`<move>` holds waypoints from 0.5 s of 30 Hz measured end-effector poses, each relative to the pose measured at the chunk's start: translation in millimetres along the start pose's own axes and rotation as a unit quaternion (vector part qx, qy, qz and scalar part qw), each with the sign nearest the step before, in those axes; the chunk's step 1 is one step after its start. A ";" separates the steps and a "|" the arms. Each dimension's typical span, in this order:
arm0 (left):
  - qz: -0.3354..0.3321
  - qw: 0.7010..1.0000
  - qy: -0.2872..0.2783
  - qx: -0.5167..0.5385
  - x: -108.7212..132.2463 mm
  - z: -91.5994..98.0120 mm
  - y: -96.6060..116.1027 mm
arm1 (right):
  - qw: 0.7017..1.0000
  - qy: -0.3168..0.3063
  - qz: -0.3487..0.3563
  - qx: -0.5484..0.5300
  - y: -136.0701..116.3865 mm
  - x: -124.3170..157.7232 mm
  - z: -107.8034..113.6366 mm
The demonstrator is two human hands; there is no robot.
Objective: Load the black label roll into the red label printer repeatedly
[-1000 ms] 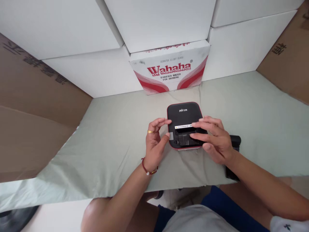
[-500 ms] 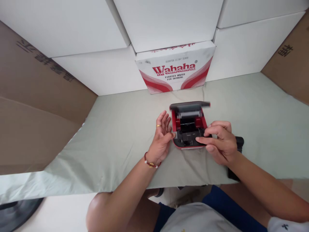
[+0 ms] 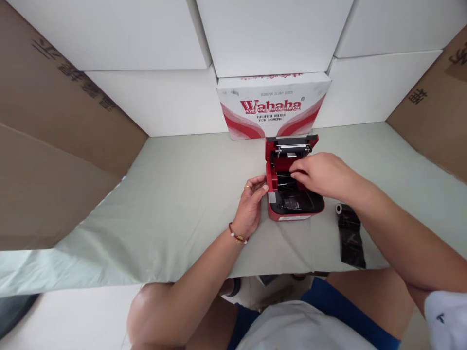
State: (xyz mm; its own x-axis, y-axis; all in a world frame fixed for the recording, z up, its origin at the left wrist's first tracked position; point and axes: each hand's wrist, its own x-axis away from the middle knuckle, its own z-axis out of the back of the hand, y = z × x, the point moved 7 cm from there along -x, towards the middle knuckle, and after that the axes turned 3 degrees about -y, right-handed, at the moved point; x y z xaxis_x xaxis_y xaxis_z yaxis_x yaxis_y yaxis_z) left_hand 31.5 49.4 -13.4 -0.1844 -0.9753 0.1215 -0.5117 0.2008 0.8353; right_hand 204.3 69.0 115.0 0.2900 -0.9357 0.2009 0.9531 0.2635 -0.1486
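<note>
A red and black label printer (image 3: 296, 214) stands on the cloth with its lid (image 3: 292, 142) raised. Inside it lies a shiny black ribbon roll (image 3: 284, 182). My left hand (image 3: 250, 204) grips the printer's left side, thumb on the near face and fingers behind. From the right, my right hand (image 3: 321, 175) reaches into the open bay, its fingertips closed at the ribbon roll's right end; the back of the hand partly hides that end. Dark film stretches over the black front deck. Beside the right forearm lies another black ribbon roll (image 3: 350, 236) with a white core, its film partly unrolled.
Behind the printer, a white and red Wahaha water carton (image 3: 273, 107) leans against stacked white boxes (image 3: 153, 102). Brown cardboard panels (image 3: 62, 146) flank both sides. Pale green cloth (image 3: 182, 204) covers the table, whose front edge runs just above my knees.
The lid has swung up further. My right hand has moved from the front deck into the bay, and my left fingers have closed on the printer's side. The loose roll now shows more fully.
</note>
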 end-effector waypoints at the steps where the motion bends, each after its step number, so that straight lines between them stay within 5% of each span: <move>1: 0.003 1.000 0.002 -0.001 -1.1 0.7 -0.5 | 0.997 -0.028 -0.023 0.063 -5.0 -8.4 -2.5; 9: -0.012 1.000 0.005 0.010 -6.6 3.6 -0.9 | 0.986 -0.081 -0.062 0.130 -23.5 -29.8 -23.0; 15: -0.001 1.000 0.008 0.004 -7.3 4.4 -2.8 | 0.994 -0.041 -0.075 0.075 -18.7 -3.3 -4.9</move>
State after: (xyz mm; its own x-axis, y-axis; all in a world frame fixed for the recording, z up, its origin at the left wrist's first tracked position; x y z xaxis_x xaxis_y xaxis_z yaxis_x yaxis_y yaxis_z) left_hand 30.6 56.4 -19.0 -0.1696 -0.9770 0.1292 -0.5184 0.2000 0.8315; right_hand 185.1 66.0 112.4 0.1442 -0.9466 0.2885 0.9864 0.1607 0.0342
